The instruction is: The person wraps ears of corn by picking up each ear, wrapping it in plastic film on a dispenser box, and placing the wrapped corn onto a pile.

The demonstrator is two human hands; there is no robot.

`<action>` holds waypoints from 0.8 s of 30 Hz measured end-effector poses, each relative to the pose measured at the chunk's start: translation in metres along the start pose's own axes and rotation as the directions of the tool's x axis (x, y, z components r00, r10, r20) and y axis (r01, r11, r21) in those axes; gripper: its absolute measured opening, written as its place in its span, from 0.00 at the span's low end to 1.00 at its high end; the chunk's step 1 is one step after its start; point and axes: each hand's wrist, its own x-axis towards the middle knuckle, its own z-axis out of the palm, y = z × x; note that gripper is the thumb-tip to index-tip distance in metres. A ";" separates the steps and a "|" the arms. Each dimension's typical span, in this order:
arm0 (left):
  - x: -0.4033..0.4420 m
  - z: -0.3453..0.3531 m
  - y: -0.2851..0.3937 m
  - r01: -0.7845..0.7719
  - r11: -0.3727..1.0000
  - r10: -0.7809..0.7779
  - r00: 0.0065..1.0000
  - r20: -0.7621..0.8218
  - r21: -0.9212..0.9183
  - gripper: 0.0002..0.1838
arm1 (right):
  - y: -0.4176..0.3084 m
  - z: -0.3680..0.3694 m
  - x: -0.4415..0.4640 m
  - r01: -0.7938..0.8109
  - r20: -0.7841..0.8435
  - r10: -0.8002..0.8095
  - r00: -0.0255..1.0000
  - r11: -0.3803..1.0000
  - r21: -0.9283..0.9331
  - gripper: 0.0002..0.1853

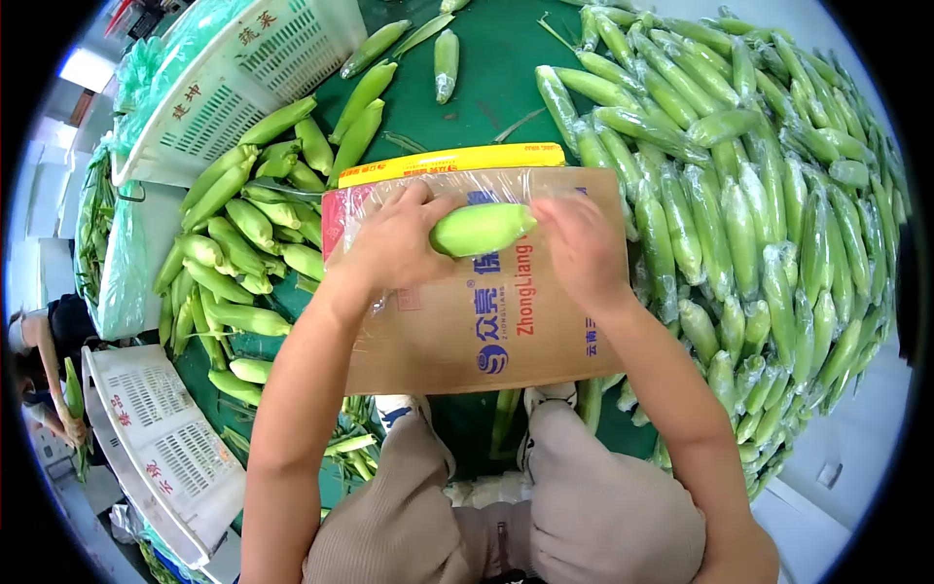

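A pale green ear of corn point(482, 230) in its husk lies across the top of a cardboard box point(438, 341) with blue and red printing. My left hand point(404, 237) is closed around the left end of the ear, its fingers over clear plastic film point(365, 209) spread on the box. At the ear's right tip is my right hand point(584, 248), its fingers curled inward and smeared by motion. Whether they pinch the tip or the film cannot be made out. Behind the box sits a yellow carton point(452, 161).
Unwrapped ears of corn point(248, 229) are heaped at the left. Film-wrapped ears point(739, 204) form a large pile at the right. White plastic crates point(233, 88) stand along the left side of the green table point(486, 58). Another person's hand point(70, 426) holds an ear at the far left.
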 end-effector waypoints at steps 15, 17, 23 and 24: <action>0.017 0.016 -0.053 -0.293 0.955 0.265 0.901 -0.343 -0.034 0.29 | -0.006 0.051 0.018 0.085 0.349 0.017 0.937 0.958 -0.274 0.39; 0.018 0.012 -0.056 -0.318 0.947 0.311 0.861 -0.402 0.050 0.26 | 0.000 0.050 0.035 0.140 0.474 -0.026 0.880 0.968 -0.208 0.38; -0.099 0.031 -0.047 0.166 0.985 -0.158 0.804 -0.573 -0.039 0.43 | 0.007 0.051 0.039 0.108 0.488 -0.018 0.873 0.982 -0.157 0.30; -0.108 0.040 -0.047 0.257 0.964 -0.253 0.811 -0.528 -0.068 0.36 | 0.008 0.054 0.034 0.109 0.465 -0.017 0.885 0.979 -0.173 0.31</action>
